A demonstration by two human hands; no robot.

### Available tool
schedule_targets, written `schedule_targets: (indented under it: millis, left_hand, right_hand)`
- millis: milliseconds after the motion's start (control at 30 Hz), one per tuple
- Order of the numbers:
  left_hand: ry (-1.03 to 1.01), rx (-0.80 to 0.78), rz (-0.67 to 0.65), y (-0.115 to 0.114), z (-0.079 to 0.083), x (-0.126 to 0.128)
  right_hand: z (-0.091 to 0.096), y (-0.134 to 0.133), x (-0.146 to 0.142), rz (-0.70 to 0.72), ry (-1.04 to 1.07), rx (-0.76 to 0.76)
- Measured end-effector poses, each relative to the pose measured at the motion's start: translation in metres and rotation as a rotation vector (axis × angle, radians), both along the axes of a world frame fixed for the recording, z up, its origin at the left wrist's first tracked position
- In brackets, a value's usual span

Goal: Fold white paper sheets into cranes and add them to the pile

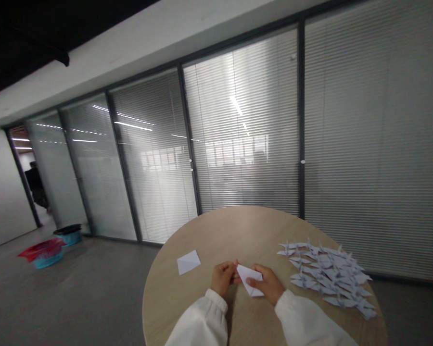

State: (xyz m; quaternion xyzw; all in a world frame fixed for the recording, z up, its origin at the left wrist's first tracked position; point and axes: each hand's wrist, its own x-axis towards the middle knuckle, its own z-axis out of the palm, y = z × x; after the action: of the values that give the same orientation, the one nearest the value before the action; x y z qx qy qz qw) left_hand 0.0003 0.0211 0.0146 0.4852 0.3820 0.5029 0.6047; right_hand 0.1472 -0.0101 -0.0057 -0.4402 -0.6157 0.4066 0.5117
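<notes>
On a round wooden table, both my hands work one folded piece of white paper. My left hand pinches its left tip, fingers closed. My right hand lies over the paper's right side and grips it, fingers curled. Both arms wear white sleeves. A small white paper square lies flat to the left of my hands.
Several folded white paper cranes lie in a heap on the table's right side. Glass walls with shut blinds stand behind. On the floor at left sit blue bins, one with a red liner. A person stands in the far doorway.
</notes>
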Motion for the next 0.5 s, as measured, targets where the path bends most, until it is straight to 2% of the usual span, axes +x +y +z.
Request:
schedule_targets:
  millis: [200, 367, 500]
  left_hand:
    - [-0.028, 0.021, -0.008, 0.0007, -0.0027, 0.0002]
    - [-0.018, -0.023, 0.033, 0.003, -0.0048, -0.0015]
    - [0.005, -0.025, 0.081, 0.0024, -0.0052, -0.0027]
  right_hand:
    - [0.0003, 0.0, -0.0004, 0.019, 0.02, -0.023]
    - [0.003, -0.0019, -0.0026, 0.069, 0.052, -0.069]
    - [0.0079, -0.0056, -0.0034, 0.067, 0.031, -0.044]
